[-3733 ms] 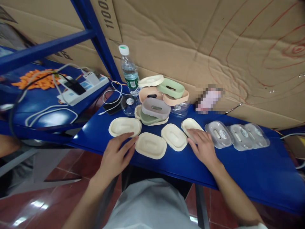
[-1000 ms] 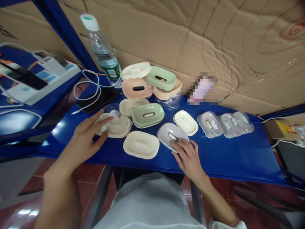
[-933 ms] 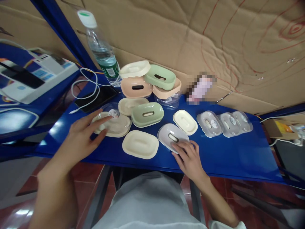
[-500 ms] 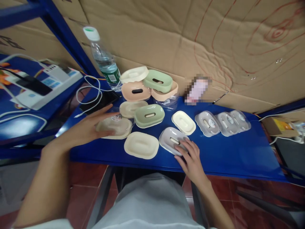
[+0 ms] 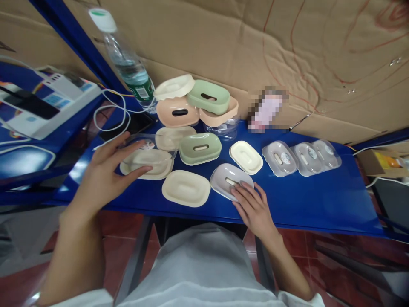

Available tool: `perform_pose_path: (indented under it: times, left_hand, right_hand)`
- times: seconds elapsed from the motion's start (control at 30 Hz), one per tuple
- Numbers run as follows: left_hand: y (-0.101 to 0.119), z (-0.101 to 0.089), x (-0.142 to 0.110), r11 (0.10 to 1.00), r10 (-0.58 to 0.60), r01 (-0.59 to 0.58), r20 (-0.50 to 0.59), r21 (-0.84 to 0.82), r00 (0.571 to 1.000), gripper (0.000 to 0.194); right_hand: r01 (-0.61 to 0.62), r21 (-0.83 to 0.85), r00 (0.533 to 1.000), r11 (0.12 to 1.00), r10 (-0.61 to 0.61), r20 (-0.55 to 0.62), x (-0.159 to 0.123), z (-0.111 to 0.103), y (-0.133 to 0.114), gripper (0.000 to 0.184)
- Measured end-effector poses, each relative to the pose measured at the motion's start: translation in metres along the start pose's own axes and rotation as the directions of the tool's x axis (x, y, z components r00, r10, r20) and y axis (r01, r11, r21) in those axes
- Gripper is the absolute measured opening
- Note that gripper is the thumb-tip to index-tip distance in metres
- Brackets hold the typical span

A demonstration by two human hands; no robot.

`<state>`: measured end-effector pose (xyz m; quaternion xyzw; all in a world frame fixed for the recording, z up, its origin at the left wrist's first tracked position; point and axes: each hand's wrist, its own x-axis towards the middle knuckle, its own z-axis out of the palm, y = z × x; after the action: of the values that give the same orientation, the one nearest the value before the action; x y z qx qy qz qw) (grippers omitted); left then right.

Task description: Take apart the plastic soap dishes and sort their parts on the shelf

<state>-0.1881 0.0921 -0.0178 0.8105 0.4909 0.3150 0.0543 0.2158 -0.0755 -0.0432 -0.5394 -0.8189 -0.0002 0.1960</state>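
Note:
My left hand [image 5: 104,177] curls round the left end of a clear plastic lid [image 5: 150,144] that sits over a cream tray [image 5: 148,162]; thumb in front, fingers behind. Stretched fingers of my right hand [image 5: 252,209] rest on the near edge of a pale grey slotted insert [image 5: 225,179] lying on the blue table [image 5: 303,209]. Between the hands lies a bare cream tray [image 5: 185,188]. A green slotted insert [image 5: 200,148] and another cream tray [image 5: 246,157] lie just behind.
A pile of peach, green and cream dishes [image 5: 194,104] stands at the back by the cardboard wall [image 5: 223,38]. Three clear-lidded dishes [image 5: 302,155] line the right. A water bottle [image 5: 126,64], phone [image 5: 136,123], white cable [image 5: 108,115] and power strip [image 5: 47,102] lie to the left.
The grey insert has come off the pile and now lies under my right hand. My left hand has taken hold of the clear lid over the left cream tray and drawn it slightly nearer.

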Motion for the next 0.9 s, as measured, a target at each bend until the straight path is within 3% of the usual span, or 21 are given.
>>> perform_pose_path:
  times: [0.1, 0.2, 0.33, 0.43, 0.63, 0.9]
  left_hand:
    - [0.032, 0.001, -0.008, 1.0, 0.004, -0.004, -0.053, 0.003, 0.999, 0.06]
    - [0.078, 0.014, -0.013, 0.998, 0.054, -0.055, -0.041, -0.006, 0.998, 0.066]
    - [0.139, 0.049, -0.015, 0.982, 0.172, -0.171, 0.002, -0.082, 0.985, 0.072]
    - [0.165, 0.075, -0.014, 0.972, 0.227, -0.216, 0.123, -0.092, 0.966, 0.07]
    - [0.162, 0.093, -0.014, 0.957, 0.29, -0.285, 0.245, -0.055, 0.925, 0.065]
    - [0.151, 0.091, -0.014, 0.94, 0.314, -0.264, 0.245, -0.215, 0.917, 0.063]
  right_hand:
    - [0.017, 0.003, 0.997, 1.0, -0.017, 0.078, 0.0, 0.0, 0.002, 0.056]
    - [0.018, 0.036, 0.995, 0.999, -0.021, 0.093, -0.001, -0.001, 0.007, 0.059]
    - [-0.035, 0.112, 0.995, 0.993, 0.044, -0.085, -0.006, -0.008, 0.014, 0.081]
    - [-0.076, 0.151, 0.982, 0.986, 0.1, -0.161, -0.006, -0.011, 0.017, 0.09]
    - [-0.107, 0.192, 0.989, 0.976, 0.124, -0.076, 0.001, -0.001, 0.015, 0.071]
    - [-0.085, 0.127, 0.99, 0.988, 0.098, -0.104, -0.008, 0.002, 0.017, 0.079]
